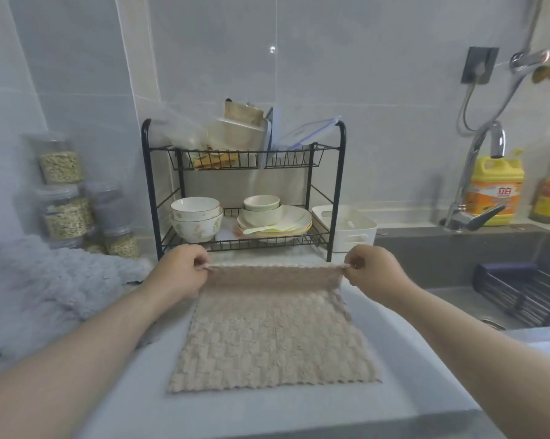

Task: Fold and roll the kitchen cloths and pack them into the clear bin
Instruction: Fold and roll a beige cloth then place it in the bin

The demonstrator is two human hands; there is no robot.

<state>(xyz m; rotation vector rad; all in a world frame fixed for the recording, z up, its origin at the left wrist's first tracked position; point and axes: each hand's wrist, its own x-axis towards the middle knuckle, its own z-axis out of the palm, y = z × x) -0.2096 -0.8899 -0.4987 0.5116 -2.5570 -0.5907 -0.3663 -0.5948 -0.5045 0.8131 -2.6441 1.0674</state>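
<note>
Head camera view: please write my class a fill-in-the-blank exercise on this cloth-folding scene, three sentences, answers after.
1. The left hand and the right hand each pinch a far ____ of the beige cloth.
2. The bowls stand on the ____ shelf of the black rack.
3. The grey fluffy cloth lies to the ____ of the beige cloth.
Missing words: corner; lower; left.

One head-worn view, forward-down, seemingly close over the counter (267, 413).
</note>
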